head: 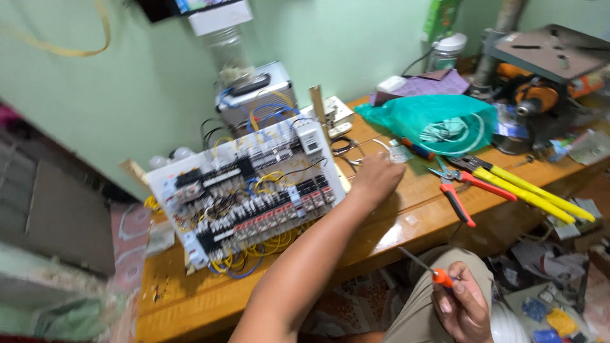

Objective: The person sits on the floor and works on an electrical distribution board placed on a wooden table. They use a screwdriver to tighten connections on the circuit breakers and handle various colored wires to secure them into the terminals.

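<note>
The left hand [376, 178] reaches across the desk [406, 222], its grip curled down on small parts just beside the wired control panel [248, 190]; whether it holds anything cannot be told. The right hand [462, 308], well apart over the lap, grips closed around an orange-handled screwdriver [427, 268], shaft pointing up-left

Left hand [376, 178] fingertips motion-blurred against small items; right hand [462, 306] cut off at bottom edge.
</note>
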